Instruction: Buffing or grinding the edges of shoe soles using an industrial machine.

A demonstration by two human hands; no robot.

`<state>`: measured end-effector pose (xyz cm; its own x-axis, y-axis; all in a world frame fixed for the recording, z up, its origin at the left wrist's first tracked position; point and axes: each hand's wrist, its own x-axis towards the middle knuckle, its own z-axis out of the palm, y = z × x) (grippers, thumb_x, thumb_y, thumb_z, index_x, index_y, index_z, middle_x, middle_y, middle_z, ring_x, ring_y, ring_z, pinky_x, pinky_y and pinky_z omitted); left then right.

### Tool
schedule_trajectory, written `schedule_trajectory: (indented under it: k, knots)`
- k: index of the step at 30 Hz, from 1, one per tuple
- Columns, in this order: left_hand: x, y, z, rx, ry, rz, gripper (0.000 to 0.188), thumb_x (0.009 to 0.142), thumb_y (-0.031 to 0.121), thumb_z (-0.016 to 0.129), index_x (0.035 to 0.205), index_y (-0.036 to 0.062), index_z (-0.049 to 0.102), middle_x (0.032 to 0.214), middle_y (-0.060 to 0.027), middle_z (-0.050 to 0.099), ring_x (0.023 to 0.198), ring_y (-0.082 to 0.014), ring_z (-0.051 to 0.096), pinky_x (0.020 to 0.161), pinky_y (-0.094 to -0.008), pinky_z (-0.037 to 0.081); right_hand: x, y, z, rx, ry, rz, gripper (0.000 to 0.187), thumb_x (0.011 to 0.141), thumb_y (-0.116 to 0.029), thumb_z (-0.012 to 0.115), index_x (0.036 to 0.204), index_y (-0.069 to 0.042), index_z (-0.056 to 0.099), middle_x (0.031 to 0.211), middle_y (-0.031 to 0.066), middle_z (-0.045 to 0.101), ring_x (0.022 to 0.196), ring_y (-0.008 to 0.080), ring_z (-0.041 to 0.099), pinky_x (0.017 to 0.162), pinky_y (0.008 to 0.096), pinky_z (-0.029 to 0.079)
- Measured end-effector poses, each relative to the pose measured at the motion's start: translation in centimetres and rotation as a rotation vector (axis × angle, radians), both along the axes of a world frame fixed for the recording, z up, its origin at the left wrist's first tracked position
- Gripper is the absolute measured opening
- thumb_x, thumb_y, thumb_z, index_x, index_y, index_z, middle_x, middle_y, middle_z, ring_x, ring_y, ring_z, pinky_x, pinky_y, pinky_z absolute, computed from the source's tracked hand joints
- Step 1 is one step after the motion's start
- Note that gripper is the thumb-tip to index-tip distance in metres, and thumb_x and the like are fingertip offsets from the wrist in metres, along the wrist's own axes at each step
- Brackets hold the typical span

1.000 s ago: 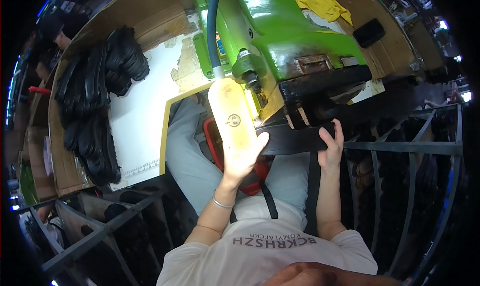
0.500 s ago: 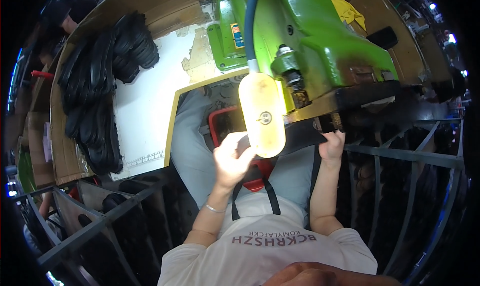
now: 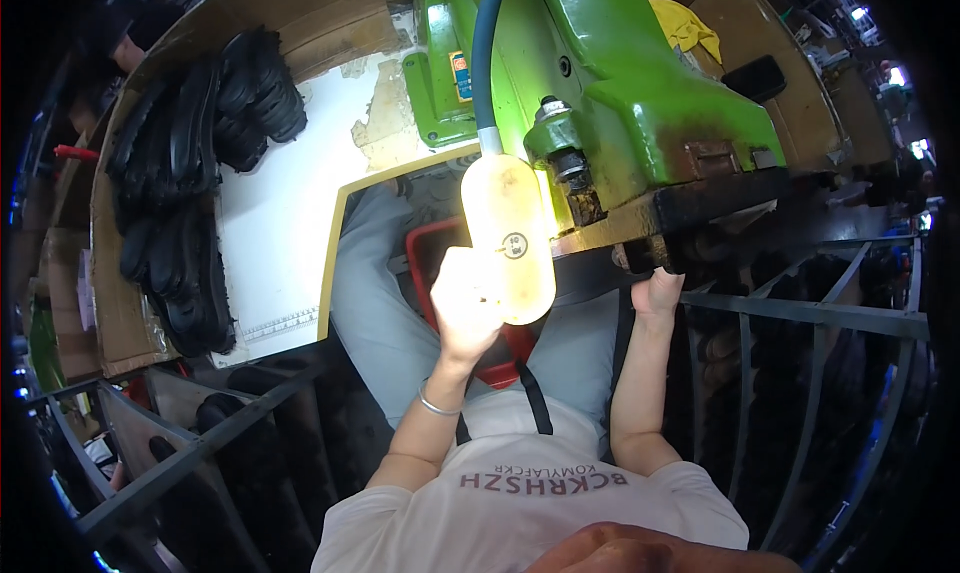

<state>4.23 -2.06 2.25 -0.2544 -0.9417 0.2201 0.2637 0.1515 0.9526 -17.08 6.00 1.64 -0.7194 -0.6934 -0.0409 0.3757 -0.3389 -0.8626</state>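
Note:
My left hand [image 3: 465,303] grips the lower end of a pale yellow, sole-shaped piece [image 3: 510,228] and holds it upright in bright light. The piece stands just left of the spindle [image 3: 562,163] of a green machine [image 3: 640,103]. A blue hose [image 3: 484,63] ends right above it. My right hand [image 3: 655,291] reaches up to a black part [image 3: 650,258] under the machine's front edge, its fingertips hidden behind that part. A red basket [image 3: 425,263] lies on my lap beneath both hands.
Stacks of black soles [image 3: 200,173] lie on cardboard at the left beside a white board [image 3: 285,233]. Grey metal rack bars [image 3: 800,313] run along the right and lower left. A yellow cloth [image 3: 685,28] sits behind the machine.
My left hand has carried the pale piece up closer to the machine's spindle. My right hand has stayed by the black part under the machine, and the view has tilted.

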Motion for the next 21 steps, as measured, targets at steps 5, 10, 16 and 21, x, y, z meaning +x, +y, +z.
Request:
schedule_trajectory:
  k: [5,10,16,21]
  knots:
    - [2.6,-1.2,0.7,0.02,-0.187,-0.023,0.026,0.071,-0.007,0.071,0.089,-0.0019,0.054,0.077,0.0002,0.055,0.069,-0.0058,0.055,0.061,-0.0196,0.048,2.6,-1.1,1.1,-0.047,0.039,0.045,0.045,0.074,0.005,0.058,0.118,0.0,0.048,0.113,0.0087,0.055,0.104,0.0176,0.054,0.094,0.0296,0.041]
    - [5.2,-0.8,-0.6,0.111,-0.062,-0.037,0.026,0.073,-0.009,0.07,0.091,-0.0025,0.053,0.082,-0.0072,0.062,0.073,-0.0106,0.061,0.066,-0.0226,0.051,3.7,-0.9,-0.2,0.082,0.111,0.107,0.044,0.067,0.004,0.059,0.11,0.0,0.052,0.101,0.0049,0.058,0.094,0.0135,0.055,0.087,0.0254,0.042]
    - [8.4,0.8,-3.9,0.284,0.016,-0.093,0.024,0.077,-0.003,0.07,0.093,-0.0015,0.053,0.085,-0.008,0.063,0.078,-0.0101,0.06,0.072,-0.0221,0.049,6.4,-2.5,2.8,-0.007,0.239,0.211,0.047,0.067,0.0,0.068,0.112,0.001,0.054,0.098,0.0049,0.061,0.09,0.0117,0.057,0.083,0.0251,0.044]
    - [7.7,1.6,-2.9,0.376,-0.081,-0.278,0.024,0.075,-0.001,0.073,0.093,-0.003,0.058,0.082,-0.0082,0.065,0.075,-0.0106,0.061,0.07,-0.0228,0.049,6.5,-3.1,3.1,-0.011,0.341,0.265,0.042,0.067,0.002,0.071,0.107,0.0,0.057,0.095,0.0034,0.063,0.085,0.0109,0.058,0.08,0.0246,0.045]
